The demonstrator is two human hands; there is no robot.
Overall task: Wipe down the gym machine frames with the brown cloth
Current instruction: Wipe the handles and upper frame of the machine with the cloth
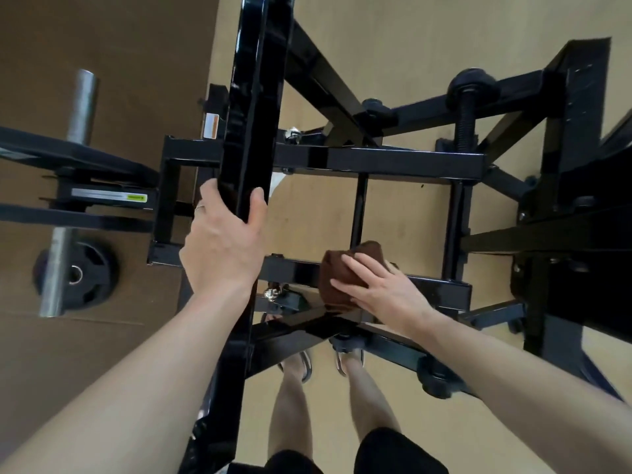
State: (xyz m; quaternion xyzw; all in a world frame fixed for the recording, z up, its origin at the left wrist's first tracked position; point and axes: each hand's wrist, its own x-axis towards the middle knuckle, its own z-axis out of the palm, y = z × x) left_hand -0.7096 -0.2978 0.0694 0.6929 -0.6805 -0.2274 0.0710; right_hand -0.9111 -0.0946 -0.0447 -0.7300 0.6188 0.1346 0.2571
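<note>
Cloth like this brown cloth (pixel 345 273) should handle light, soft and limp, bunching under pressure, so it is probably best worked with a flat palm on top rather than a pinch. It looks dark brown and plush, wadded into a folded pad. It lies on a black crossbar (pixel 441 290) of the gym machine frame, under the right hand (pixel 383 292), whose straight fingers press it down. The left hand (pixel 222 244) is wrapped around a glossy black upright beam (pixel 253 107), which looks rigid, heavy and likely slick.
</note>
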